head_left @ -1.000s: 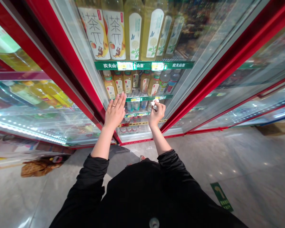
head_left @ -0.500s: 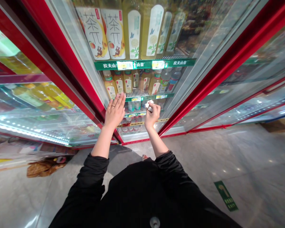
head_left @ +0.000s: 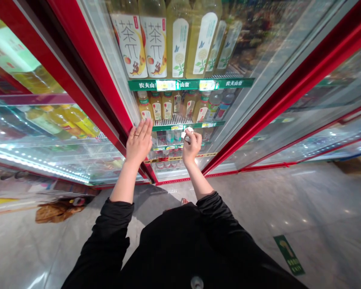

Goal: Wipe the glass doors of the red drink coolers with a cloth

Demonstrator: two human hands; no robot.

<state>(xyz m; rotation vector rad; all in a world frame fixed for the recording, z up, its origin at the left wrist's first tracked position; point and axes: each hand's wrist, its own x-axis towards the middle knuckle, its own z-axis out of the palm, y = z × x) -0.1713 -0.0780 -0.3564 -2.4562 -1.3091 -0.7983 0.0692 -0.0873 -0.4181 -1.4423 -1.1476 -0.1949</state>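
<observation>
My left hand (head_left: 139, 140) lies flat, fingers stretched upward and a ring on one of them, against the left side of the glass door (head_left: 156, 170) of a red-framed drinks fridge. To its right, my right hand (head_left: 191, 146) pinches a crumpled white tissue (head_left: 187, 133) close to the same glass. Behind the door, large tea bottles (head_left: 157, 46) with white labels stand on the upper shelf. Smaller bottles (head_left: 167, 106) fill the shelf below, partly hidden by my left fingers.
Red door frames (head_left: 276, 92) run along both sides. Another lit fridge (head_left: 63, 120) with yellow drinks is at the left. A brown bundle (head_left: 57, 210) lies on the grey floor (head_left: 252, 208), and a green exit sign (head_left: 289, 255) is stuck down at the right.
My left hand has slid a little to the left on the glass. My right hand keeps the tissue pinched in nearly the same place. The camera view has shifted slightly.
</observation>
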